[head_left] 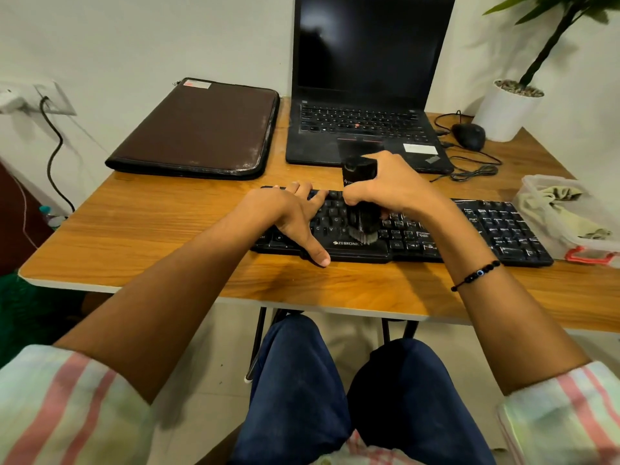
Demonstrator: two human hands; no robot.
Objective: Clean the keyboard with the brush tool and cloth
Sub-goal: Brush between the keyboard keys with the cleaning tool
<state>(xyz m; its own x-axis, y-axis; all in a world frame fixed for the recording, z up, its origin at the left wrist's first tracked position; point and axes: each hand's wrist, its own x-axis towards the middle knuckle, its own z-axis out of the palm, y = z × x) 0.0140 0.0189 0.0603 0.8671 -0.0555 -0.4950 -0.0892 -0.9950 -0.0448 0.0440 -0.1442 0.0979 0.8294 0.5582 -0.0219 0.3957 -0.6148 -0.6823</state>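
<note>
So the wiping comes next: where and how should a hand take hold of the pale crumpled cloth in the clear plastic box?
Pinch the pale crumpled cloth at its raised folds, reaching straight down from above: the clear plastic box is open-topped, and its walls block the sides.

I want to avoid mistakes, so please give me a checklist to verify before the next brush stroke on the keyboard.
1. Brush tool gripped by right hand: ok.
2. Bristles touching the keyboard keys: ok.
3. Left hand rests flat on the keyboard, steadying it: ok.
4. Cloth ready in the plastic container, right of the keyboard: ok.
5. Keys under the hands are dust-free: cannot tell.
</note>
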